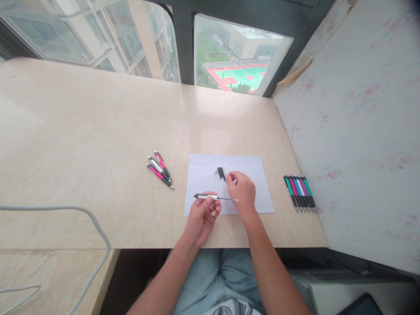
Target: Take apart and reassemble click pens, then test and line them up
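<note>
My left hand [204,214] is closed around a white pen barrel [206,197] held level over a sheet of paper [210,175]. A thin refill sticks out of the barrel to the right, toward my right hand [242,192]. The right hand's fingers are curled and pinched near a small dark pen part [222,173] that lies on the paper; what the fingertips hold is too small to make out.
Three pink and white pens [160,169] lie in a loose pile left of the paper. A row of several coloured pens [300,192] lies near the table's right edge. A white cable [82,218] loops over the front left. A window is beyond the table.
</note>
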`<action>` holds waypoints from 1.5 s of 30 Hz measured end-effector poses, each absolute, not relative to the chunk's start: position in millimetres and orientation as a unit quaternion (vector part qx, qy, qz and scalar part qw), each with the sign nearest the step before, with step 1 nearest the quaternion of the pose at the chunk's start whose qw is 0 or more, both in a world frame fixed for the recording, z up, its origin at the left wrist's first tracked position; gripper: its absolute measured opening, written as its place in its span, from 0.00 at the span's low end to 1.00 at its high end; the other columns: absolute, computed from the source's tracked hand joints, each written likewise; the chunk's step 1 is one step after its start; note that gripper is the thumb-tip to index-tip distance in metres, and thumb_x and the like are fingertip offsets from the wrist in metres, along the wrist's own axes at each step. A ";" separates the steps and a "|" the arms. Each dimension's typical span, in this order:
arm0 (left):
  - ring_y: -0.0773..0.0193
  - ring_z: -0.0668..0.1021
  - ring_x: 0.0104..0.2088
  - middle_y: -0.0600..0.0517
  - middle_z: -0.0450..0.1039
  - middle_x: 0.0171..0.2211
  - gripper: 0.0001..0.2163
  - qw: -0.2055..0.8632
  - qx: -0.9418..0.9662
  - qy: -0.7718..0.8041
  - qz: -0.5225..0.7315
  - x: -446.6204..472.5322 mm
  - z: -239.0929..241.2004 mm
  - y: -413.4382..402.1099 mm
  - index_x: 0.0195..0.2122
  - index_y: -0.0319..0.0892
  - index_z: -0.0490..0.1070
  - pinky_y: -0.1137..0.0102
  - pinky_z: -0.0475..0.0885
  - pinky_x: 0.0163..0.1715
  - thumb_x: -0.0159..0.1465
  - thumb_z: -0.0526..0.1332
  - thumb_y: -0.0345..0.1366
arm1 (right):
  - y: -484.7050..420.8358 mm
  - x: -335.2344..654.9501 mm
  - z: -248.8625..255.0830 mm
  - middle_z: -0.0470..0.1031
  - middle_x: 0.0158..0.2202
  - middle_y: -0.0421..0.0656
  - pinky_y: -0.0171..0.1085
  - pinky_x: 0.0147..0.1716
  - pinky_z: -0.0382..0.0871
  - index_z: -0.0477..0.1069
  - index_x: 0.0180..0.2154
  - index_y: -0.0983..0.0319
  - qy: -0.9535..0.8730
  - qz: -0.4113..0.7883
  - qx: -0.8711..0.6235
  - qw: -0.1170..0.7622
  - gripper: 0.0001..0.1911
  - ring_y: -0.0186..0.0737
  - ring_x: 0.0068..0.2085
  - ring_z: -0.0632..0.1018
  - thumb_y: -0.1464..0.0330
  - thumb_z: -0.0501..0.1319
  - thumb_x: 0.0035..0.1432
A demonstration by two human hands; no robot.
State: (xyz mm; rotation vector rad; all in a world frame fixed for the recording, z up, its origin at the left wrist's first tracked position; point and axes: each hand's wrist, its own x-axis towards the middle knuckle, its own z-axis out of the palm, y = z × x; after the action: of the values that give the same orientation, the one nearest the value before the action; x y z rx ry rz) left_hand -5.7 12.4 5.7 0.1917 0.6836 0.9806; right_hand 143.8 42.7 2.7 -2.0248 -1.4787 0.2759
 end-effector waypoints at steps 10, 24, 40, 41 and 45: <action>0.71 0.75 0.26 0.50 0.75 0.26 0.11 0.803 0.156 0.342 0.462 -2.3 4.9 9.9 0.36 0.38 0.76 0.77 0.67 0.25 0.55 0.71 0.37 | -6.8 163.4 29.6 0.76 0.26 0.44 0.34 0.21 0.64 0.75 0.34 0.63 -0.429 0.446 -0.624 0.478 0.26 0.36 0.25 0.74 0.51 0.49 0.67; 0.69 0.76 0.28 0.49 0.78 0.28 0.09 0.793 0.230 0.344 0.446 -0.7 6.1 7.1 0.38 0.38 0.76 0.75 0.67 0.28 0.59 0.68 0.35 | -27.3 162.3 39.6 0.78 0.33 0.43 0.37 0.34 0.74 0.77 0.35 0.60 -0.500 0.372 -0.641 0.447 0.07 0.41 0.36 0.78 0.64 0.62 0.59; 0.66 0.79 0.31 0.46 0.80 0.34 0.08 0.800 0.252 0.337 0.427 1.1 8.2 7.0 0.40 0.38 0.74 0.75 0.68 0.28 0.61 0.67 0.35 | -31.1 169.4 51.8 0.79 0.35 0.41 0.36 0.35 0.72 0.76 0.36 0.59 -0.579 0.307 -0.646 0.390 0.05 0.37 0.34 0.77 0.69 0.60 0.61; 0.67 0.79 0.31 0.46 0.80 0.35 0.08 0.800 0.252 0.337 0.429 1.1 8.5 7.0 0.40 0.38 0.74 0.75 0.68 0.28 0.61 0.67 0.35 | -30.9 169.3 52.1 0.79 0.35 0.41 0.36 0.34 0.71 0.76 0.36 0.59 -0.583 0.305 -0.646 0.388 0.05 0.37 0.34 0.77 0.69 0.60 0.61; 0.68 0.78 0.30 0.46 0.80 0.35 0.08 0.802 0.239 0.330 0.437 0.7 8.7 7.2 0.40 0.38 0.74 0.76 0.68 0.28 0.61 0.67 0.34 | -30.3 167.3 53.5 0.79 0.35 0.41 0.36 0.33 0.71 0.75 0.36 0.59 -0.592 0.301 -0.645 0.378 0.05 0.37 0.34 0.77 0.71 0.60 0.61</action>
State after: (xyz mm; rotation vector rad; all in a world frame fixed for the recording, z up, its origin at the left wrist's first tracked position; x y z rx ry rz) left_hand 0.7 7.2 8.7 0.5132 0.7066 0.9368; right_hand 167.3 -30.3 53.5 -1.6481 -1.5146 0.7705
